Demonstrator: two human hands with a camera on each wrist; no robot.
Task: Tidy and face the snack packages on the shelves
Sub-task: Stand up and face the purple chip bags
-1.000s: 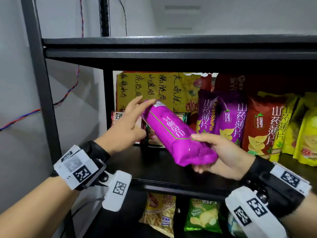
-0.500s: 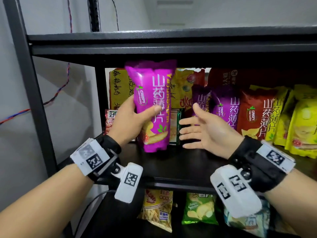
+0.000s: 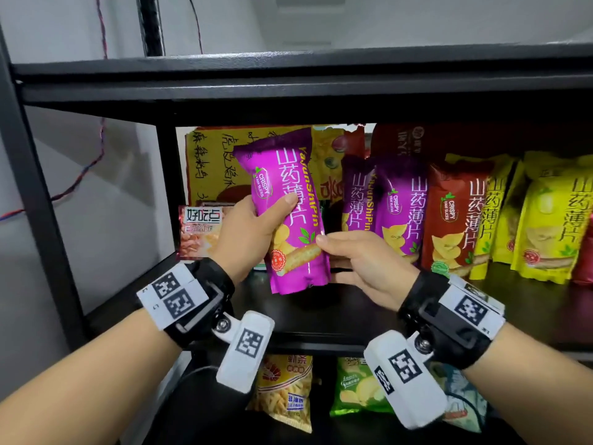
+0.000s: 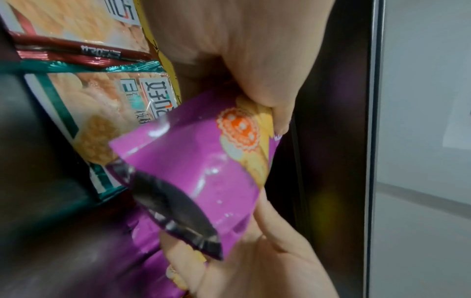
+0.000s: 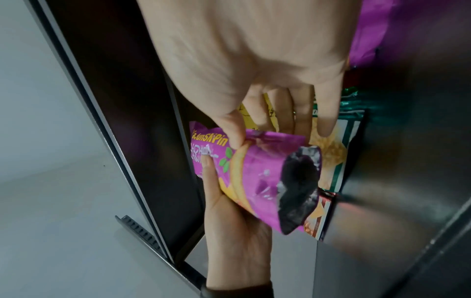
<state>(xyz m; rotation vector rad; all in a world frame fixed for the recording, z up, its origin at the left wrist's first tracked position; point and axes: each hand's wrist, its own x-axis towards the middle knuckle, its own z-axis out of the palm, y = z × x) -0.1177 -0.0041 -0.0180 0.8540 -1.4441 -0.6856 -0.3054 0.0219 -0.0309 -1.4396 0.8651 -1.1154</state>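
A purple yam-slices bag stands upright with its front facing me, just above the middle shelf. My left hand grips its left side, thumb across the front. My right hand pinches its lower right edge, thumb in front and fingers behind. In the left wrist view the purple bag shows its folded bottom under my left hand. In the right wrist view my right hand holds the purple bag from above.
Right of the held bag stand two purple bags, a red bag and yellow bags. A biscuit pack and a large yellow bag sit behind left. The upper shelf is close overhead. Snack bags lie below.
The purple bag went from tilted with its back showing to upright and front-facing. My left hand took hold of it; my right hand let go, then pinched its lower edge again.
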